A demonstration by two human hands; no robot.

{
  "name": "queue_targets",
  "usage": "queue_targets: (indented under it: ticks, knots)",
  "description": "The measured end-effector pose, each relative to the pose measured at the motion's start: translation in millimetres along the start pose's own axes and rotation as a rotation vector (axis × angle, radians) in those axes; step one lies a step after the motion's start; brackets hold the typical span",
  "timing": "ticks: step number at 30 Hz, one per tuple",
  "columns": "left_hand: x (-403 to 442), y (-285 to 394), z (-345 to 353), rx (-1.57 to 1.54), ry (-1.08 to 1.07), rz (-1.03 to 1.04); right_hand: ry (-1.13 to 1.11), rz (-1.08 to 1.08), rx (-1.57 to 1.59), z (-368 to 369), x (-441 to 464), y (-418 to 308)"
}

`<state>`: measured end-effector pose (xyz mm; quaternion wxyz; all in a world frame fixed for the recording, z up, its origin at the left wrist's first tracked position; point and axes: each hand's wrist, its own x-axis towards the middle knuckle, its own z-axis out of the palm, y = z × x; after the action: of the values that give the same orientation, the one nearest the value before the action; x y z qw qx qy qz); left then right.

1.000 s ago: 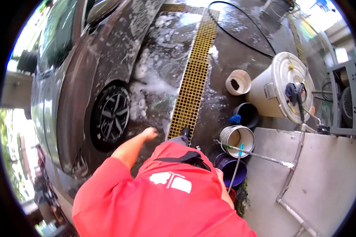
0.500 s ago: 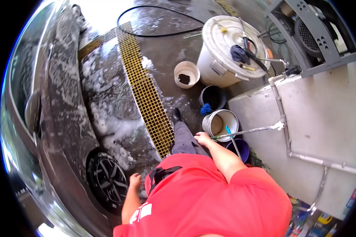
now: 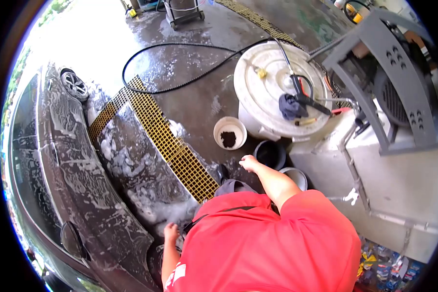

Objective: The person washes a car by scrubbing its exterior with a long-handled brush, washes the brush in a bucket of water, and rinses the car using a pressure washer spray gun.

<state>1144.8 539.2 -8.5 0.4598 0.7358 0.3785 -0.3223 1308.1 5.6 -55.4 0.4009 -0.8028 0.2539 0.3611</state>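
Wet, dark concrete floor (image 3: 194,112) shines under bright light, streaked with white suds. Over it the right hand (image 3: 249,163) reaches out, bare, its fingers bent; I cannot tell whether it is fully closed or holds anything small. It hovers just beside a round black bucket (image 3: 271,155), and contact with the rim is unclear. That bucket is open-topped and deep, its inside too dark to read. Just beyond stands a small round white bucket (image 3: 230,124) — clean-looking walls, with a dark, ragged clump (image 3: 228,139) at the bottom. A pale grey bucket (image 3: 297,178) sits nearer the body, partly hidden by the forearm.

The left hand (image 3: 171,231) hangs low by the red-shirted body, fingers curled; whether it grips something cannot be seen. Near it lie white foam (image 3: 155,209) and a dark, glossy car (image 3: 85,180), its side streaked with suds.

Farther out, yellow floor grating (image 3: 173,155) runs between car and buckets. Behind the black bucket rises a large white plastic barrel (image 3: 250,121); on its lid rest a black spray gun (image 3: 309,100) and a crumpled dark cloth (image 3: 291,107). A black hose (image 3: 180,45) loops across the floor — well apart from both hands — and a grey metal frame (image 3: 399,58) stands at the right.
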Motion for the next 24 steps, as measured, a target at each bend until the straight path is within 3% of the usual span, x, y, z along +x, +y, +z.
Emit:
queue_targets:
  ticks: [1,2,6,10,12,18,21,24]
  knots:
    - [-1,42,-4,0.040,0.057,0.091,0.064,-0.013,0.079,-11,17,-10]
    - [17,65,-10,-0.095,0.089,0.030,0.133,-0.031,0.152,-26,34,-19]
    - [48,165,1,-0.155,0.065,0.120,0.019,0.022,0.409,-76,58,-67]
    - [103,196,24,0.098,-0.123,0.101,0.022,0.007,0.631,-115,71,-105]
    - [116,214,29,0.420,-0.138,0.208,0.010,-0.017,0.826,-130,88,-111]
    - [156,339,-21,0.629,-0.255,0.164,0.111,-0.075,1.146,-196,106,-153]
    - [221,429,-68,0.548,-0.267,0.115,0.235,-0.090,1.301,-237,113,-165]
    - [310,521,-103,0.184,-0.108,-0.077,0.400,-0.029,1.413,-265,114,-171]
